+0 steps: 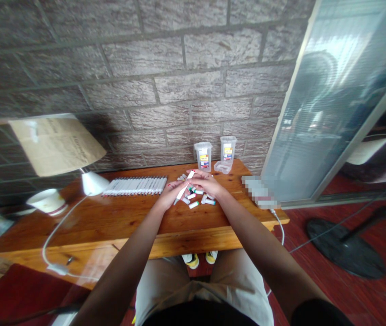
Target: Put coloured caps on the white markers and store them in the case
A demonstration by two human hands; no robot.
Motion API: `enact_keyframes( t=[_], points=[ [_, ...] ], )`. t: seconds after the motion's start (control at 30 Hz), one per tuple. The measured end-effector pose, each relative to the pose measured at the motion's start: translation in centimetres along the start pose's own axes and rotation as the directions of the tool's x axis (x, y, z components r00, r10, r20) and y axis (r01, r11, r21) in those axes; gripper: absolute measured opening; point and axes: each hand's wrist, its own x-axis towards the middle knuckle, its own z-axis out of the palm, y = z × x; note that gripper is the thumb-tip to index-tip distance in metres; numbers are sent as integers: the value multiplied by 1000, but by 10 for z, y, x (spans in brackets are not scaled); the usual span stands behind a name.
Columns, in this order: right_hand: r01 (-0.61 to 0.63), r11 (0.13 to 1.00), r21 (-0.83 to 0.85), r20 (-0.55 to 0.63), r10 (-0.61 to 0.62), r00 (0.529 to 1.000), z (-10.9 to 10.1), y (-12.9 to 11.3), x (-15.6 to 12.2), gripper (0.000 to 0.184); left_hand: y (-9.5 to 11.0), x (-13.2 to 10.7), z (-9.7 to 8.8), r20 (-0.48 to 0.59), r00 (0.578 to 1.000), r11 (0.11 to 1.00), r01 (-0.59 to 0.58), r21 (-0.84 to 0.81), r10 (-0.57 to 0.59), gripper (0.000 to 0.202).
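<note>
Both my hands meet over the middle of a wooden table [118, 217]. My left hand [172, 192] is closed around a white marker [183, 190] that slants up to the right. My right hand [206, 183] lies over the marker's upper end, fingers curled on it. Beneath the hands lie several loose white marker caps [194, 204] with coloured ends. To the left, a neat row of white markers [135, 185] lies side by side on the table.
Two clear plastic boxes [203, 156] [227, 148] and a loose lid [222, 167] stand by the brick wall. A white desk lamp [92, 183] with its cable, a white bowl [47, 200], a cardboard sheet [55, 145], a blurred item [259, 192], a fan base [345, 246] on the floor.
</note>
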Motion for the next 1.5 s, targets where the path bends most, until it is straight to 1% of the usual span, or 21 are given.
enact_keyframes(
  t=[0.13, 0.23, 0.3, 0.43, 0.5, 0.6, 0.7, 0.8, 0.9, 0.93, 1.0, 1.03, 1.1, 1.2, 1.33, 1.4, 1.5],
  points=[
    [98, 992, 76, -66, -93, 993, -1, -5, 1, 54, -3, 2, -1, 33, 999, 999, -10, -48, 11, 51],
    [126, 986, 112, -112, -113, 987, -1, -7, 1, 48, -7, 4, -3, 29, 999, 998, -24, -56, 25, 44],
    [99, 988, 117, -100, -88, 991, 1, -7, -1, 44, -10, 5, -4, 30, 999, 998, -27, -55, 29, 42],
    [3, 993, 119, -18, -1, 1000, 3, -5, -3, 51, -15, 7, -6, 16, 999, 998, -39, -46, 40, 42],
    [0, 990, 139, -14, 2, 1000, 2, -5, -2, 48, -16, 7, -7, 2, 999, 998, -45, -35, 45, 42],
    [51, 976, 211, -69, -37, 997, -3, -7, 1, 37, -14, 8, -6, -36, 998, 998, -49, -33, 48, 46],
    [111, 929, 352, -124, -71, 990, -8, -11, 5, 29, -10, 9, -6, -97, 995, 996, -46, -74, 39, 52],
    [131, 869, 477, -101, -94, 990, -9, -16, 6, 27, -5, 9, -5, -161, 986, 992, -52, -117, 32, 54],
    [97, 832, 547, -55, -80, 995, -10, -21, 5, 16, -2, 8, -4, -198, 979, 990, -63, -127, 37, 54],
    [77, 822, 564, -43, -64, 997, -11, -22, 4, 22, -1, 7, -3, -205, 978, 990, -67, -124, 41, 54],
    [61, 799, 599, -40, -46, 998, -16, -24, 1, 41, 0, 7, -3, -208, 977, 990, -73, -117, 48, 52],
    [69, 786, 614, -53, -47, 998, -19, -24, 0, 49, 0, 7, -2, -207, 977, 991, -75, -115, 50, 52],
    [108, 763, 637, -102, -56, 993, -26, -25, -1, 58, -1, 6, -2, -202, 978, 990, -77, -114, 53, 51],
    [147, 759, 634, -164, -54, 985, -32, -25, -2, 59, -1, 7, -3, -195, 979, 991, -78, -108, 56, 50],
    [148, 775, 615, -147, -71, 987, -33, -25, -2, 55, -2, 7, -3, -203, 978, 993, -72, -93, 52, 49],
    [158, 768, 621, -137, -92, 986, -33, -25, -2, 52, -2, 8, -4, -214, 976, 994, -69, -88, 49, 50],
    [178, 750, 637, -153, -103, 983, -32, -26, -2, 50, -4, 7, -4, -223, 973, 994, -81, -69, 64, 49]
  ],
)
